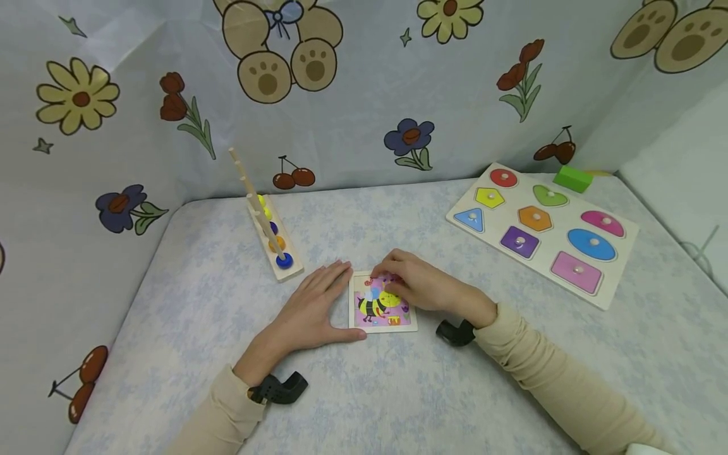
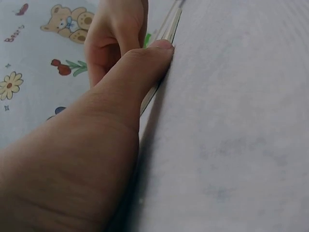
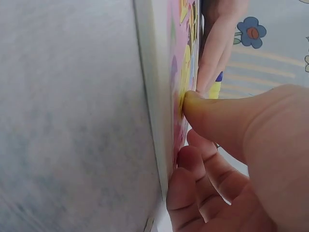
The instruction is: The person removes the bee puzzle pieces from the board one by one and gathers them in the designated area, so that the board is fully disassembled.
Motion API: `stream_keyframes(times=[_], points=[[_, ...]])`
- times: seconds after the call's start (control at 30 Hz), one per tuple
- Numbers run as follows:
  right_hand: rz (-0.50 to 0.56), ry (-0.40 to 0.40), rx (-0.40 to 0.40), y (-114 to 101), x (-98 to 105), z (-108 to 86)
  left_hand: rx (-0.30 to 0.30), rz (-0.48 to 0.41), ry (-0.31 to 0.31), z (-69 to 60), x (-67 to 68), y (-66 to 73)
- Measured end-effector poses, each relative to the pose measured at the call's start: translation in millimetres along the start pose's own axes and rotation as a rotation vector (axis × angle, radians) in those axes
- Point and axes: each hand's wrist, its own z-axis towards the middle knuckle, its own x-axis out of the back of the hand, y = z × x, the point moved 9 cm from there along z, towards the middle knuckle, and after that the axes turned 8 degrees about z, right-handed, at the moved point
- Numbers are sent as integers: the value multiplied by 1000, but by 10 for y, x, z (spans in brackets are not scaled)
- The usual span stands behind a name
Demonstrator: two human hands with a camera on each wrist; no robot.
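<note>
On the mottled blue-and-white counter [image 1: 364, 392], a flat, square bee puzzle [image 1: 380, 309] with a pale rim lay between the hands, the left hand [image 1: 313, 309] bracing its left side with grip spread, thumb at the near edge. The right hand [image 1: 418, 281] bent its fingers over the far right part, thumb on the bee's yellow face, though whether that grip pinched a piece I could not tell. Beyond stood a slim wooden peg rack [image 1: 292, 273] with round rings.
</note>
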Motion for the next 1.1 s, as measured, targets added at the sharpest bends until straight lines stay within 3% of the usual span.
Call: stream_keyframes(times=[0.17,0.43,0.67,1.1], points=[[8,-4,-11,18,-22,13,10,-8,-7,-5,-9,-7],[24,-1,57,-40,-37,7,16,-3,-14,-6,-1,-10],[19,-2,23,-36,-53,-1,13,-13,-15,-8,0,-12],[-49,-4,35,-33,-23,-36,17,-1,-28,1,-21,-17]])
